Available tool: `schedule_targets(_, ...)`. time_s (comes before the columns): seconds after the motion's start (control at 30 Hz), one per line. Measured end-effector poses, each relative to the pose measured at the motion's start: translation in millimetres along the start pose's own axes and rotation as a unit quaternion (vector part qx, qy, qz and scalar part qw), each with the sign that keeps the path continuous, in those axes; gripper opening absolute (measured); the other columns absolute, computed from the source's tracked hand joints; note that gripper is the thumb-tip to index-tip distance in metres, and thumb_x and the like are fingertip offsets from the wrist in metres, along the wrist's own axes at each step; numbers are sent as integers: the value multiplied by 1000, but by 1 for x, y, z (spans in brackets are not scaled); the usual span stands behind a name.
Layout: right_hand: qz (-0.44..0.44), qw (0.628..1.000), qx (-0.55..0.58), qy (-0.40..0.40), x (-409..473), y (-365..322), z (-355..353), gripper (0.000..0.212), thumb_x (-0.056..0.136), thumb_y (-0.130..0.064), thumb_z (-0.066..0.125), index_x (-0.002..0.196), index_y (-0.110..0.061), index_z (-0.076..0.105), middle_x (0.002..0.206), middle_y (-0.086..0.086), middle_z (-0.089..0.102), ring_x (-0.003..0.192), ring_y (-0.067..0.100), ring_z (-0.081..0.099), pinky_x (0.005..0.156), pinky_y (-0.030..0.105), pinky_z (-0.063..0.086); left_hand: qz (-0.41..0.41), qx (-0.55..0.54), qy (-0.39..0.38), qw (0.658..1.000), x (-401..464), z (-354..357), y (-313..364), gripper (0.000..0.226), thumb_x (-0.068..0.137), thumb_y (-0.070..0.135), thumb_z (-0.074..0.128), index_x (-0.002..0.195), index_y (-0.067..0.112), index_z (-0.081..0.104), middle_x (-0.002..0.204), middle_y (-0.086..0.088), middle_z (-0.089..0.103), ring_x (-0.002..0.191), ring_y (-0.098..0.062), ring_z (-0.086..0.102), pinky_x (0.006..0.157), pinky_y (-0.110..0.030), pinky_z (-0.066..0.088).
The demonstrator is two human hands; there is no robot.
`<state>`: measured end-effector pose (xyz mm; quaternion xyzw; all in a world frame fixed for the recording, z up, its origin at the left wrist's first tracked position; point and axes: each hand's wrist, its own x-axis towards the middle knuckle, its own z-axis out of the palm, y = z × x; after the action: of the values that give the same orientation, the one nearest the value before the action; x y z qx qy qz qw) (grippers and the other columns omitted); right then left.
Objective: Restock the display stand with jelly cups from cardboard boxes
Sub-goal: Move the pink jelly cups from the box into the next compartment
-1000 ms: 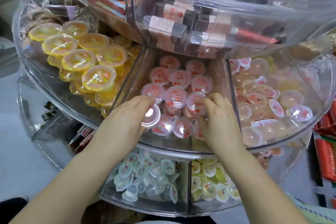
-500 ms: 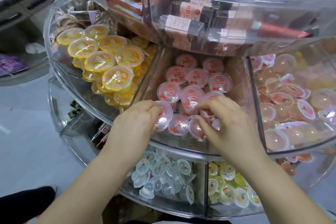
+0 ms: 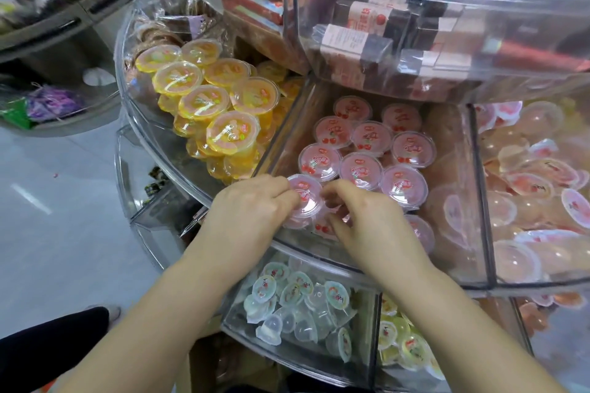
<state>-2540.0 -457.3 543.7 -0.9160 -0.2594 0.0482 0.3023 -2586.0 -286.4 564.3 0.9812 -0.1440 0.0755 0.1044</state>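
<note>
**K:** Hands first. Left hand [image 3: 252, 207] and right hand [image 3: 370, 220] are both over the front lip of the display stand [image 3: 319, 252], middle tier, centre compartment. Left fingers curl onto the near-left rim of one pink jelly cup [image 3: 305, 201]. Right fingertips [image 3: 332, 193] are curled at its right rim.

**M:** Actually gripping?

**K:** Left: pinching it, by the look. Right: touching the same cup or the ones under it, cannot tell which. Palm hides the contact.

**M:** Cup orientation?

**K:** Lid up, tilted slightly toward the camera, sitting on other cups at the front-left corner. It lies between the two hands, left one nearer. No long axis to speak of, it's round.

**M:** Beyond it?

**K:** Rows of pink cups [image 3: 367, 150] lid-up, running back toward the rear wall. Gap on the right side of the compartment, just beside the divider [image 3: 475, 175].

**M:** So next move?

**K:** My read: seat this cup flat in the front row. That means a push away and down from the left hand, right steadying.

**M:** Neighbours?

**K:** Yellow cups [image 3: 204, 99] in the left compartment, loose pale cups [image 3: 542, 175] right.
</note>
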Motion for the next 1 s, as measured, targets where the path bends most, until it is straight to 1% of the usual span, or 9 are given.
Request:
schedule_targets(0.2,21,996,40,70,-13,4,-11,21,79,-13,71,96,-23,64,78,-11,69,69,8,63,65,29,55,5,3,-20,1000,2,-6,-1,17,66,1,78,78,7,67,77,-8,64,72,-28,62,52,-37,53)
schedule_targets(0.33,36,997,36,64,-15,1,-11,17,79,-15,70,95,-21,66,78,-9,70,67,10,63,67,35,55,36,43,15,998,9,-6,3,21,60,-3,78,69,8,63,66,-6,61,62,-25,60,41,-29,45)
schedule_targets(0.47,51,995,37,75,-15,-2,-9,17,79,-15,71,95,-20,66,77,-8,69,65,11,63,67,35,55,56,48,28,997,11,-5,0,22,57,-5,76,66,8,61,63,-7,60,58,-26,59,43,-28,44)
schedule_targets(0.53,63,994,40,77,-15,-2,-10,18,78,-14,72,95,-20,66,75,-9,68,65,9,62,66,30,55,38,35,13,999,10,-5,-1,18,63,-4,74,73,7,63,70,-9,62,65,-28,60,49,-32,47)
schedule_targets(0.6,75,992,45,85,-16,-2,-11,19,78,-15,71,95,-22,66,73,-12,66,65,4,61,65,25,53,18,16,-19,1000,9,-4,-3,19,76,-1,66,93,8,64,89,-9,63,85,-29,58,68,-40,49)
schedule_targets(0.67,87,990,56,93,-18,-3,-14,18,78,-17,71,94,-24,66,73,-12,66,66,2,61,66,25,53,16,-14,-33,999,3,-5,-7,31,84,0,59,112,12,61,105,-6,61,98,-25,55,82,-39,45)
schedule_targets(0.77,90,988,78,101,-22,-6,-19,18,79,-19,70,94,-26,66,75,-14,67,66,1,60,65,18,50,3,-74,32,997,-17,-15,-9,34,81,-6,63,110,11,65,102,-4,65,95,-22,60,81,-37,50)
schedule_targets(0.9,54,981,155,102,-30,-31,-18,19,78,-17,69,88,-32,64,70,-14,67,69,2,60,62,9,45,-113,-235,153,953,-71,-18,-14,21,82,11,66,99,23,68,94,17,65,91,0,60,83,-17,46)
schedule_targets(1.0,5,971,238,26,-39,-66,4,19,79,-16,70,86,-32,64,76,-11,66,63,4,58,59,10,44,-243,-360,190,880,-124,-6,-21,20,80,21,65,90,37,67,89,17,67,86,-2,62,79,-10,46)
